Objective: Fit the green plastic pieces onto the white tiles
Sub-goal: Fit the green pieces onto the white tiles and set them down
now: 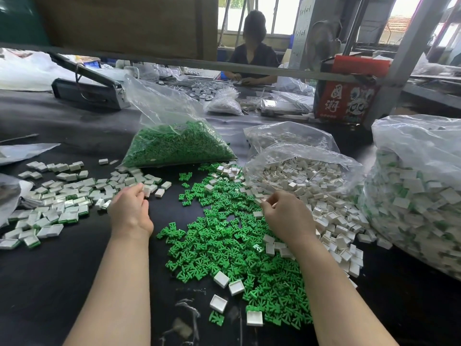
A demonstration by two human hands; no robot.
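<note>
looks like a between-pieces moment; left hand (129,208) sits at the near edge of the finished pile (57,198) on the left, fingers curled round a white tile (147,191), seemingly setting one down; right hand (284,216) is over where the green pieces (224,236) meet the loose tiles (334,221) spilling from the open bag (299,171), fingertips pinching a small white tile, though it's partly hidden; my guess for the next move: grab a green piece from the middle of the table (74,270), line it up and press it on; tiny parts, so alignment matters.

Factory assembly bench (62,258), bulk parts bags (411,151), coworker (253,53)
</note>
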